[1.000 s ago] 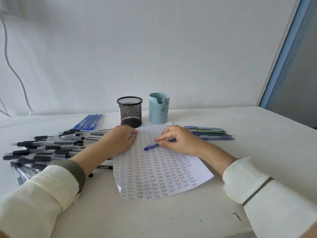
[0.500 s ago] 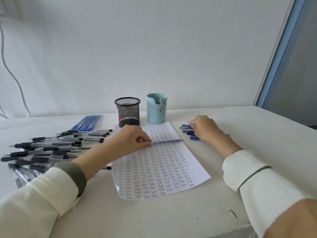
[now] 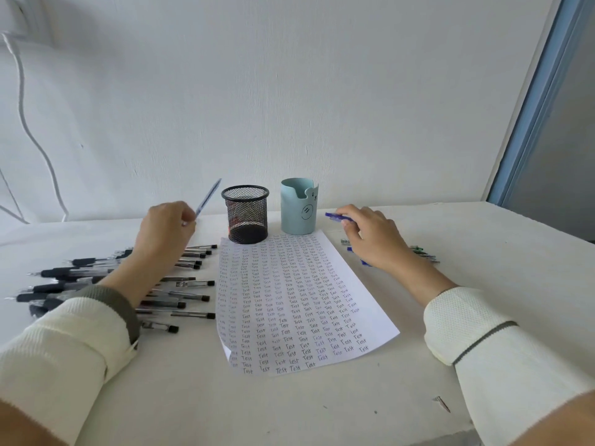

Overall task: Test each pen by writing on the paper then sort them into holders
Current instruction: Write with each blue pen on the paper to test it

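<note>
Slim pale-blue pen (image 3: 207, 199) — round mesh holder (image 3: 246, 217)

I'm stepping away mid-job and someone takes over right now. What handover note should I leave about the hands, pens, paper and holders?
Left hand: holds a light blue pen, raised beside the black mesh holder.
Right hand: holds a dark blue pen near the blue holder.
Paper: covered in rows of "Test".
Done: much test writing; no pens stick out of either holder.
Left: sort both held pens, then the black pens piled on the left and the coloured pens on the right.
</note>
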`<move>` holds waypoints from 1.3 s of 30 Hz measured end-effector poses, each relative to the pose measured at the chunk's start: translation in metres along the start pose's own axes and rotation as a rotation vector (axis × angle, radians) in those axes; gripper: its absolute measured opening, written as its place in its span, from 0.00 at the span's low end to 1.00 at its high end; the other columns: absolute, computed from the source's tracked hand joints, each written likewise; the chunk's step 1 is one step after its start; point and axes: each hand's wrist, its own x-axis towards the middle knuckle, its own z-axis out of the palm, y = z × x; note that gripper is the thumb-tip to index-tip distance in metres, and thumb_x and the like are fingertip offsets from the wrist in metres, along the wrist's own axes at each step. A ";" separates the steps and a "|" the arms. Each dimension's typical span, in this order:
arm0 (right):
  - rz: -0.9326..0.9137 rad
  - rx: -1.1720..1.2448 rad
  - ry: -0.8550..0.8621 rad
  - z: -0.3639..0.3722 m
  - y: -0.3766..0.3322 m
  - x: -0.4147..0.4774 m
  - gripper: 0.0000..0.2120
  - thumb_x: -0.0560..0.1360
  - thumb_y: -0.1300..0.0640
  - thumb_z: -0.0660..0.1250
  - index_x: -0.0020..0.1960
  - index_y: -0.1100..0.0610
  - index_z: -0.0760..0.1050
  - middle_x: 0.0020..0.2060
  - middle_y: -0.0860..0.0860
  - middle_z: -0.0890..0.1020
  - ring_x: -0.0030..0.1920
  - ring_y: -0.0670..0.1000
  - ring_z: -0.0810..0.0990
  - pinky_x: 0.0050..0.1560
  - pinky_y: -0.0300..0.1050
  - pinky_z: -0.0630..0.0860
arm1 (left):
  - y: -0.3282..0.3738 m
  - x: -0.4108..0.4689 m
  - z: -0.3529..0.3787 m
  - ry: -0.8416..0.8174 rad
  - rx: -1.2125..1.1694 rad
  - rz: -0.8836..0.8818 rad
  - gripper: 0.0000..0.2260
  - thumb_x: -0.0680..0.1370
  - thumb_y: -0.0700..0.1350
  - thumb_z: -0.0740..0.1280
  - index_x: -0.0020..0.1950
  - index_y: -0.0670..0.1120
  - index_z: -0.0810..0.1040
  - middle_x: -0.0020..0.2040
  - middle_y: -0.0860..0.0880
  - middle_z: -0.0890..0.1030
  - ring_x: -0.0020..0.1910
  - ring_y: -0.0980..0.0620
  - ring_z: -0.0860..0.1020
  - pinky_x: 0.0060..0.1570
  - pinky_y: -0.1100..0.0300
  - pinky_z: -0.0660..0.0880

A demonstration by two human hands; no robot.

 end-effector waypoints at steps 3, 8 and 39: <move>0.026 0.009 -0.054 0.002 -0.007 -0.003 0.11 0.82 0.48 0.56 0.61 0.46 0.74 0.38 0.45 0.74 0.49 0.52 0.72 0.58 0.51 0.65 | -0.007 0.000 0.005 -0.125 0.143 -0.068 0.18 0.75 0.33 0.66 0.26 0.45 0.71 0.28 0.46 0.73 0.27 0.46 0.69 0.27 0.62 0.63; 0.068 0.195 -0.049 0.002 -0.014 -0.007 0.12 0.78 0.41 0.62 0.53 0.47 0.74 0.30 0.46 0.72 0.36 0.45 0.71 0.40 0.44 0.65 | -0.002 0.001 0.008 -0.223 0.220 -0.076 0.23 0.74 0.30 0.64 0.23 0.47 0.63 0.23 0.49 0.62 0.24 0.48 0.62 0.27 0.62 0.63; 0.441 0.976 -0.269 -0.035 -0.052 -0.041 0.13 0.80 0.59 0.59 0.51 0.62 0.82 0.43 0.59 0.85 0.37 0.51 0.81 0.38 0.43 0.81 | 0.098 -0.073 0.042 -0.699 -0.006 0.496 0.28 0.78 0.66 0.56 0.75 0.54 0.66 0.73 0.57 0.68 0.69 0.55 0.69 0.71 0.53 0.65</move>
